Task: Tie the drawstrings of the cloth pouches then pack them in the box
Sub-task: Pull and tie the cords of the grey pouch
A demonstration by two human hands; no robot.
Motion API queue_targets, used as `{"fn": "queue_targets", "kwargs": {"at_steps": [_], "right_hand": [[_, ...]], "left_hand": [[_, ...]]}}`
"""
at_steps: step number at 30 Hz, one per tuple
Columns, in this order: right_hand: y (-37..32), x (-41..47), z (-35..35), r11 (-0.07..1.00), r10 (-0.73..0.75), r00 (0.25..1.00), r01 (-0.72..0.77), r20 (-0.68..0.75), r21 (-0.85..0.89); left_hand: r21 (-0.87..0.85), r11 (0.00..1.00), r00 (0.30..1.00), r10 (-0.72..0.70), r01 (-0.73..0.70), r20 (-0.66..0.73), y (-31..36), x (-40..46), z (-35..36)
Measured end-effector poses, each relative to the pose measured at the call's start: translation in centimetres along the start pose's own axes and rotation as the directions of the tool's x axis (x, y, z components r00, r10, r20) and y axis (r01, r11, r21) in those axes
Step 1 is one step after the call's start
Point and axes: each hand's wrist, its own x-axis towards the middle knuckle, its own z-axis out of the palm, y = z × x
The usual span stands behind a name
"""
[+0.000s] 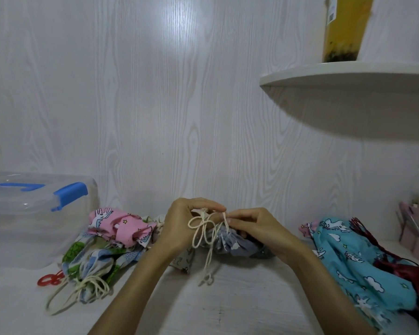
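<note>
A grey printed pouch point(230, 245) lies in the middle of the white table, its mouth gathered. Its cream drawstring point(203, 232) forms loops between my hands, with the loose ends hanging down to the table. My left hand point(182, 226) pinches the cord from the left, and my right hand point(254, 224) pinches it from the right, just above the pouch. A clear plastic box point(29, 221) with blue latches and its lid on stands at the far left.
Left of my hands lie a pink unicorn pouch point(116, 226) and a green-and-blue patterned pouch point(92, 264) with loose cords, beside a red plastic piece point(49, 279). A teal unicorn pouch point(353, 259) and dark red cloth point(411, 274) lie right. A wall shelf point(348, 78) overhangs the right.
</note>
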Motion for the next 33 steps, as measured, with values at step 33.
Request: {"fn": "queue_targets", "kwargs": {"at_steps": [33], "right_hand": [[-1.6,-0.4,-0.7,0.833,-0.095,0.995,0.093,0.025,-0.546]], "left_hand": [[-0.032,0.992,0.993,-0.122,0.122,0.003,-1.2,0.0,-0.6]]}}
